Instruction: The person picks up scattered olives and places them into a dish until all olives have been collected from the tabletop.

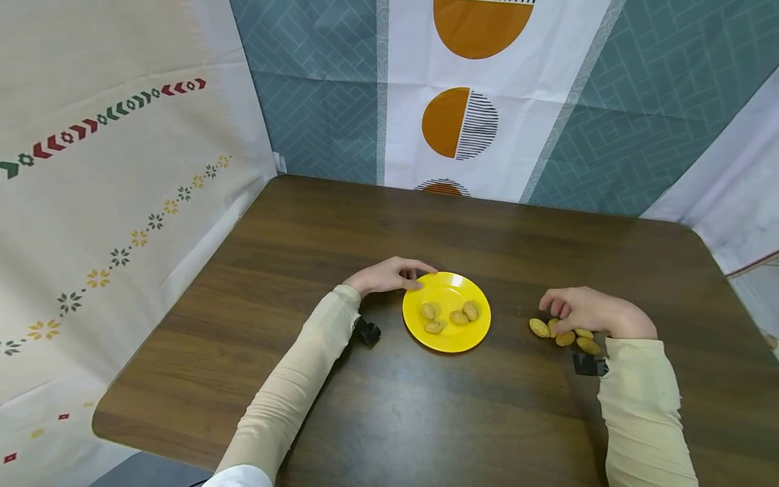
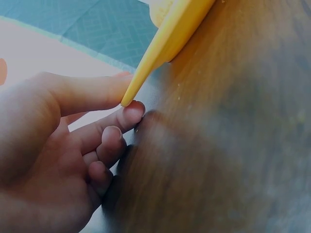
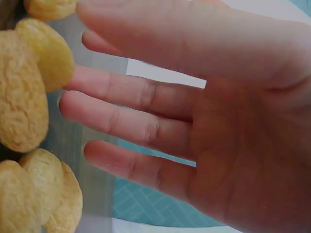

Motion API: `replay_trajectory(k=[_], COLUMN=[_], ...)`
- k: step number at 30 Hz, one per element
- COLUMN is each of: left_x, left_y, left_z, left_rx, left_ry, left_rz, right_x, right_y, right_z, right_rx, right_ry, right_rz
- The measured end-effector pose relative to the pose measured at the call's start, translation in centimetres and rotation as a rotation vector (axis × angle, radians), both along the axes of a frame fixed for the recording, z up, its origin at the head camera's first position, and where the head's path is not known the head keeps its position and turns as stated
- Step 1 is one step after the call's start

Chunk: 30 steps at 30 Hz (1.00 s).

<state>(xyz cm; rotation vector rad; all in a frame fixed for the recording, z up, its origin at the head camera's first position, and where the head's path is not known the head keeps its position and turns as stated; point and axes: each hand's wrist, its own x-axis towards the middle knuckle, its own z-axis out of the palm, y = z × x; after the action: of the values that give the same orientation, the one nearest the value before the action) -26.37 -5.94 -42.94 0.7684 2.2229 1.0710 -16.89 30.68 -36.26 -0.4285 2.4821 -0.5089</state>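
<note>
My left hand (image 1: 388, 276) pinches the left rim of a round yellow plate (image 1: 447, 289). In the left wrist view the thumb lies on top of the rim (image 2: 146, 68) and a fingertip is beneath it. Several wrinkled, oval, yellowish pieces like dried fruit (image 1: 459, 317) lie on the plate. To the right, my right hand (image 1: 587, 310) reaches down over a small pile of similar pieces (image 1: 564, 338) on the table. Its fingers are fairly straight beside the wrinkled pieces (image 3: 22, 92) in the right wrist view. No piece is seen clearly held there.
The brown wooden table (image 1: 365, 406) has rounded corners. A patterned teal and white cloth (image 1: 328, 101) hangs behind it, and a pale embroidered cloth (image 1: 122, 203) hangs at the left. Black wrist cameras (image 1: 367, 331) sit on both wrists.
</note>
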Motion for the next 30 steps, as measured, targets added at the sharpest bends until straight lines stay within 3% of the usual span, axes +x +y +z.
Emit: replay_trajectory(k=[18,25,30], left_x=[0.08,0.10,0.07], left_y=[-0.10,-0.02,-0.04], left_z=[0.02,-0.08,-0.03], left_rx=[-0.009,0.001,0.004], left_ry=[-0.008,-0.003,-0.003], left_rz=[0.010,0.004,0.002], right_x=[-0.13,-0.26,-0.14], right_y=[-0.75,-0.29,-0.27], right_z=[-0.67,-0.84,-0.57], right_rx=[0.041,0.051,0.047], right_ry=[0.004,0.187,0.302], right_rz=[0.021,0.085,0.072])
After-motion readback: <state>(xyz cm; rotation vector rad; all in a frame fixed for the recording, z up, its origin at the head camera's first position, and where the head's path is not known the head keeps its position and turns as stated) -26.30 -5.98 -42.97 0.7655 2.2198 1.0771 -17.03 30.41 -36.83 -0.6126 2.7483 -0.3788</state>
